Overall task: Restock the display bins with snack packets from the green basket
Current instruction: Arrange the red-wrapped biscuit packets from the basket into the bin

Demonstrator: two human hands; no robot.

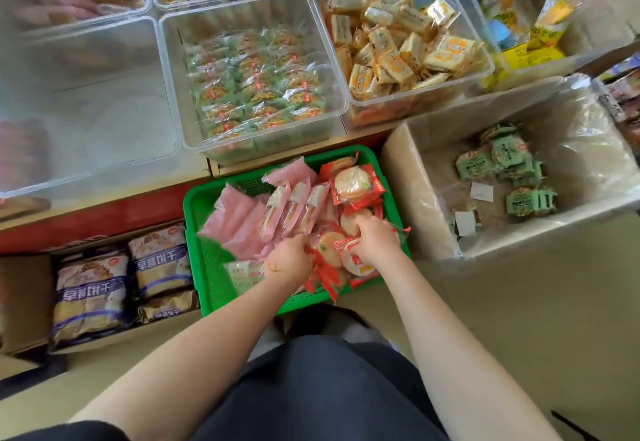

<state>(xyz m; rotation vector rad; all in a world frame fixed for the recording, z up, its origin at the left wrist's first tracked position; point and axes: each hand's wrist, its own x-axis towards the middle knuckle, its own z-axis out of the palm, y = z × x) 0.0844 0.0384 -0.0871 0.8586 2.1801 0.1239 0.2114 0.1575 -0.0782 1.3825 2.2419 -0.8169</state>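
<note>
Green basket [207, 260]: perforated plastic, slight sheen. Snack packets [353, 184]: glossy clear film, red edges. Pink packets [235, 222]: matt-looking film. Display bins [256, 150]: clear smooth plastic. Cardboard box [408, 163]: matt, lined with crinkled shiny plastic sheet [588, 150]. Floor [519, 319]: seemingly smooth, dull.

A pale beige smooth floor [519, 319] is stretching across the lower right, catching soft, even light. A red-fronted wooden display shelf [104, 214] is running along the left. An open brown cardboard box lined with clear plastic film [415, 177] is sitting on the floor at the right, just beside the shelf. Another open brown cardboard carton [20, 302] is lying at the left, under the shelf's red edge.
</note>
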